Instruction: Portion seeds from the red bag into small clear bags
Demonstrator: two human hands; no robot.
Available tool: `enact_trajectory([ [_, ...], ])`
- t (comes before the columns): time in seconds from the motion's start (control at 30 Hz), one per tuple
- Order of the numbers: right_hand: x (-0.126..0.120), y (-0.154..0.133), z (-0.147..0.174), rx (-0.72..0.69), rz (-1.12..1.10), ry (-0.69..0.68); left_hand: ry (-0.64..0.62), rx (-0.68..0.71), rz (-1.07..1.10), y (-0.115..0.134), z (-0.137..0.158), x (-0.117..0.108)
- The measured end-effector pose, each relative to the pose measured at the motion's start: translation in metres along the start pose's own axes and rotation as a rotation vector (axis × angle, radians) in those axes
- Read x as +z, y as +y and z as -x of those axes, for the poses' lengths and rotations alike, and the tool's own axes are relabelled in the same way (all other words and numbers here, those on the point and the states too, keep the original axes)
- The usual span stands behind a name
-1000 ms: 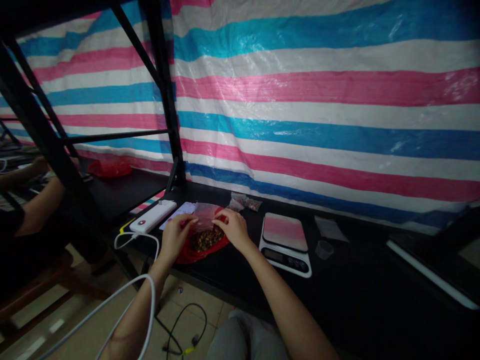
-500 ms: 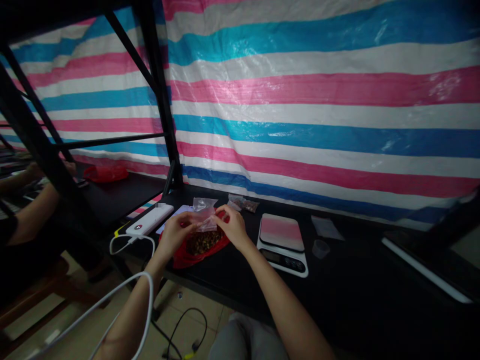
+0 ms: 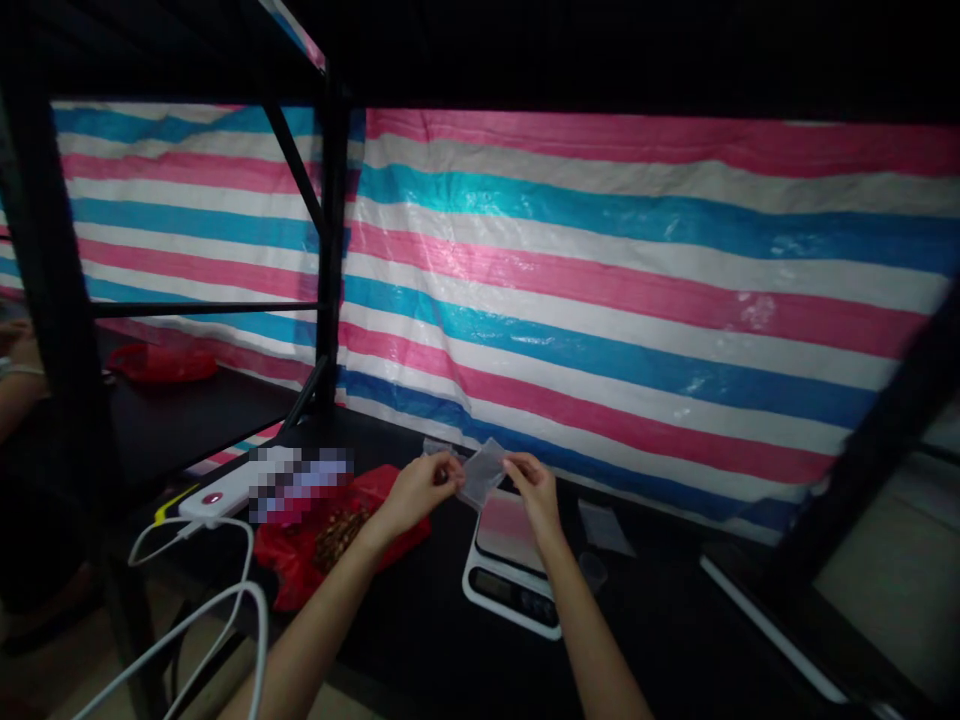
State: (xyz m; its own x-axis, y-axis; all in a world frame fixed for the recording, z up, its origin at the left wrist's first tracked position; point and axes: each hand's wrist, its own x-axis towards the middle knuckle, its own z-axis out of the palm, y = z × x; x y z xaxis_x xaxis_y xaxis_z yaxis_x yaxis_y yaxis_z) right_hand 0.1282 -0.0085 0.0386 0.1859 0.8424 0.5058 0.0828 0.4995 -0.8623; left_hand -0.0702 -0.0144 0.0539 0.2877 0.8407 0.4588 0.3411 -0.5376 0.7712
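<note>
Between my two hands a small clear plastic bag [image 3: 484,472] is stretched, tilted, over the back left of the kitchen scale [image 3: 501,598]. My left hand [image 3: 426,490] pinches its left edge, and my right hand [image 3: 534,482] pinches its right side. No contents show inside the bag. Left of my left forearm lies an open red plastic bag [image 3: 289,555] holding a heap of small brown pieces [image 3: 341,535], partly covered by that arm. The scale is white, with a reflective top plate and a dark display; my right hand and forearm hide part of it.
Right of the scale are another clear bag [image 3: 606,528] and a small clear cup [image 3: 592,572]. A white power bank [image 3: 232,482] with a white cable [image 3: 247,570] lies at the left. Black frame posts [image 3: 328,250] stand behind; another person's arm [image 3: 22,385] shows far left.
Both hands have carried the clear bag from above the red bag rightward to the scale. The camera view has also shifted, showing more of the shelf above.
</note>
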Motion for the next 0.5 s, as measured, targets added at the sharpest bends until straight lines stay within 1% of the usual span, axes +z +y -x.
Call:
enact_trajectory([
  [0.03,-0.011,0.003,-0.002,-0.009,0.003,0.094,0.045,0.002,0.057,-0.003,-0.008,0.016],
  [0.07,-0.02,0.005,-0.004,-0.005,-0.008,0.177,0.063,0.008,0.144,-0.005,-0.016,0.033],
  [0.1,-0.028,0.008,-0.005,0.006,-0.028,0.246,0.038,0.006,0.251,-0.008,-0.024,0.049],
  [0.17,-0.039,0.013,-0.006,0.025,-0.071,0.329,-0.042,-0.028,0.462,-0.012,-0.036,0.076],
  [0.23,-0.045,0.015,-0.005,0.037,-0.082,0.348,-0.033,-0.093,0.594,-0.018,-0.043,0.093],
  [0.27,-0.046,0.016,-0.004,0.046,-0.072,0.342,-0.001,-0.12,0.633,-0.02,-0.045,0.097],
  [0.33,-0.046,0.018,-0.003,0.082,-0.032,0.314,0.073,-0.15,0.661,-0.027,-0.047,0.099],
  [0.43,-0.044,0.022,-0.001,0.153,0.04,0.256,0.141,-0.153,0.613,-0.037,-0.048,0.094],
  [0.5,-0.043,0.025,-0.001,0.169,0.085,0.223,0.191,-0.14,0.554,-0.043,-0.047,0.091],
])
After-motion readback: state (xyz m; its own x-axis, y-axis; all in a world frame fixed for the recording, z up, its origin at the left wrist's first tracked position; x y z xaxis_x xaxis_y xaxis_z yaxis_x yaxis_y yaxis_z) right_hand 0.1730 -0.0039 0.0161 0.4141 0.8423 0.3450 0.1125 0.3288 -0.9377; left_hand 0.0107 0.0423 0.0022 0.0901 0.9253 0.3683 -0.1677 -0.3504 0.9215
